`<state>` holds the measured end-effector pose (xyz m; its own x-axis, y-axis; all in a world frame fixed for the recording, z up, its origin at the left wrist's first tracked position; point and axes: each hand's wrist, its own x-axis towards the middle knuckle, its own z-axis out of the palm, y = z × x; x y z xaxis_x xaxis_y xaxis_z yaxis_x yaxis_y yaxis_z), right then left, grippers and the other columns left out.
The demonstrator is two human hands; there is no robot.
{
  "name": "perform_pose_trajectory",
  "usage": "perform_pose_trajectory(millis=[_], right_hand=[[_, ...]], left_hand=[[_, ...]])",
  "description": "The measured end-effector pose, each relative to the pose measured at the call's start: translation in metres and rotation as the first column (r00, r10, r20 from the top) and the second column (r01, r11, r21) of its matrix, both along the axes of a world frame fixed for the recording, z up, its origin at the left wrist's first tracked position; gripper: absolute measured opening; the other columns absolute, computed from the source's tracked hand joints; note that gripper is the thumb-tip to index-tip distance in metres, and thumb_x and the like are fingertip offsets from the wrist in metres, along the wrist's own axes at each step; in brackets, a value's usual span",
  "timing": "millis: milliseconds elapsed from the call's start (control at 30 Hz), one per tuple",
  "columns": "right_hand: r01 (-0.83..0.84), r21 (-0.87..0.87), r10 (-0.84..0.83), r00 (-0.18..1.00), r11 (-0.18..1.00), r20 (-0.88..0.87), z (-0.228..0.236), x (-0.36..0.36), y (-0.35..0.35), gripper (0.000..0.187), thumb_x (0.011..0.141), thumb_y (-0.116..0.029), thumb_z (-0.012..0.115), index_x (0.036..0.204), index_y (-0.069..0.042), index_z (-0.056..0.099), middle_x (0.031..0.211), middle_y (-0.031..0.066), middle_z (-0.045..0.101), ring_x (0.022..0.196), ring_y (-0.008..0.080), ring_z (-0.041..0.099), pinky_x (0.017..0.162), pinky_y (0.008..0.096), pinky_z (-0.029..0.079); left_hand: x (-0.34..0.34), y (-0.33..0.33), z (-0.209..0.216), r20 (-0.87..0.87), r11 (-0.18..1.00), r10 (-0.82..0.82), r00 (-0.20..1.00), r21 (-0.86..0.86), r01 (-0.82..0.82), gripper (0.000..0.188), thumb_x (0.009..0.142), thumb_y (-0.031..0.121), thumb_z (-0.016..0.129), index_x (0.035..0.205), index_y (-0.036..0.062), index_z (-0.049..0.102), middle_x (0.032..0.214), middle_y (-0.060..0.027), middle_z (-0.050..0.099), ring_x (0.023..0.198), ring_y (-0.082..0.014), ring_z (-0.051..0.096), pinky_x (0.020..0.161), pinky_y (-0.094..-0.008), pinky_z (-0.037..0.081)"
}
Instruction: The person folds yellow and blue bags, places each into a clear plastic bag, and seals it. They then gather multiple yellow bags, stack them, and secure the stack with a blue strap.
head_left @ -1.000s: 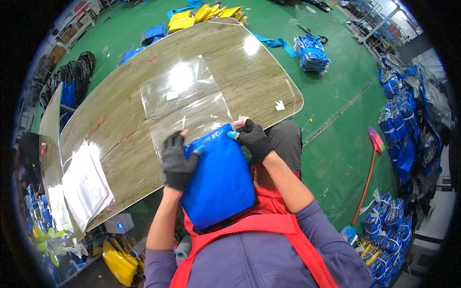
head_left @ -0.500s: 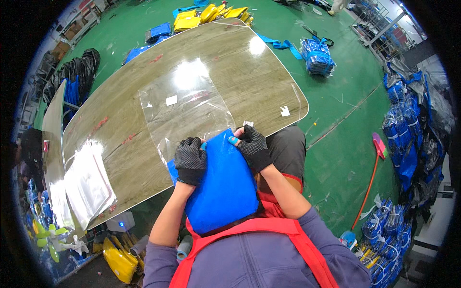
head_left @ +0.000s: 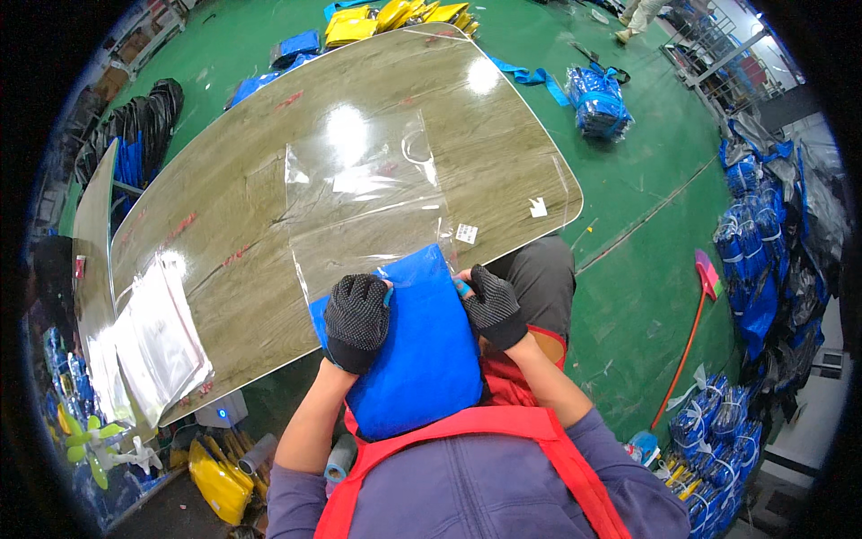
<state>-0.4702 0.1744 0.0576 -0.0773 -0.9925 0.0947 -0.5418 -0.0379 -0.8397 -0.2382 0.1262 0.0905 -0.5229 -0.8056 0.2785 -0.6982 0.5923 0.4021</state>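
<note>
A folded blue plastic sheet [head_left: 417, 346] rests against my lap and the table's near edge, its far end at the mouth of a clear plastic bag [head_left: 364, 225]. That bag lies flat on the wood-patterned table [head_left: 224, 198]. My left hand [head_left: 356, 319], in a black dotted glove with bare fingertips, is closed on the blue sheet's left side near the bag's mouth. Beside the sheet's far right corner, my gloved right hand [head_left: 489, 305] pinches what looks like the bag's edge. Blue wrapping shows on the thumbs.
A stack of clear bags [head_left: 162, 337] lies at the table's left. A small white label sheet [head_left: 466, 234] and a white scrap [head_left: 538, 207] sit at right. Yellow bundles [head_left: 395, 20], a wrapped blue bundle [head_left: 599, 103] and an orange-handled broom [head_left: 687, 355] are on the green floor.
My right hand has moved right and slightly nearer, off the sheet's far corner. The clear bag lies straighter, and the label sheet shows fully. A person's legs show more at the far right.
</note>
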Motion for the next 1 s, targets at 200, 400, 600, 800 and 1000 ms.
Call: perform_pose_trajectory(millis=[200,400,600,800,1000], right_hand=[[0.081,0.165,-0.135,0.927,0.983,0.349,0.01,-0.012,-0.011,0.02,0.081,-0.012,0.065,0.092,0.0,0.054,0.09,0.0168,0.06,0.088,0.0217,0.061,0.077,0.031,0.048],[-0.164,0.3,0.1,0.971,0.94,0.217,0.0,0.012,-0.038,0.062,0.078,-0.048,0.068,0.112,0.002,0.056,0.099,0.0186,0.064,0.09,0.0252,0.062,0.083,0.035,0.049],[-0.365,0.428,0.018,0.777,0.827,0.629,0.0,0.012,0.007,0.066,0.079,-0.049,0.067,0.118,0.003,0.054,0.109,0.0175,0.062,0.095,0.023,0.059,0.085,0.0341,0.048],[-0.292,0.424,0.021,0.843,0.857,0.538,-0.011,0.011,0.05,0.065,0.082,-0.046,0.066,0.121,0.004,0.051,0.111,0.0185,0.06,0.099,0.0239,0.058,0.087,0.0357,0.047],[-0.154,0.464,-0.097,0.876,0.872,0.473,-0.012,0.004,0.066,0.049,0.088,-0.037,0.06,0.118,0.001,0.055,0.108,0.0117,0.062,0.094,0.0179,0.057,0.083,0.0311,0.046]], left_hand=[[0.002,0.016,0.003,-0.034,0.99,0.062,0.997,0.129,-0.057,0.026,0.072,0.009,0.059,0.098,0.0098,0.061,0.096,-0.0127,0.06,0.093,-0.0328,0.055,0.08,-0.0438,0.045],[0.032,0.006,-0.017,-0.326,0.966,0.132,0.936,0.256,-0.047,0.018,0.082,0.013,0.059,0.1,0.0075,0.06,0.092,-0.015,0.06,0.081,-0.0334,0.059,0.075,-0.0387,0.047],[0.086,0.016,-0.035,-0.361,0.567,0.672,0.646,0.813,-0.135,0.034,0.086,0.015,0.062,0.116,0.0033,0.052,0.104,-0.0065,0.06,0.092,-0.0166,0.058,0.084,-0.0305,0.046],[0.063,0.094,-0.045,-0.515,0.552,0.814,0.268,0.83,-0.083,0.059,0.083,0.022,0.067,0.132,0.0064,0.038,0.119,-0.0117,0.053,0.104,-0.0214,0.053,0.092,-0.0349,0.044],[0.056,0.099,-0.048,-0.404,0.619,0.769,0.495,0.663,-0.421,0.047,0.088,0.03,0.061,0.124,0.0024,0.049,0.103,-0.0139,0.061,0.093,-0.0202,0.058,0.083,-0.0325,0.046]])
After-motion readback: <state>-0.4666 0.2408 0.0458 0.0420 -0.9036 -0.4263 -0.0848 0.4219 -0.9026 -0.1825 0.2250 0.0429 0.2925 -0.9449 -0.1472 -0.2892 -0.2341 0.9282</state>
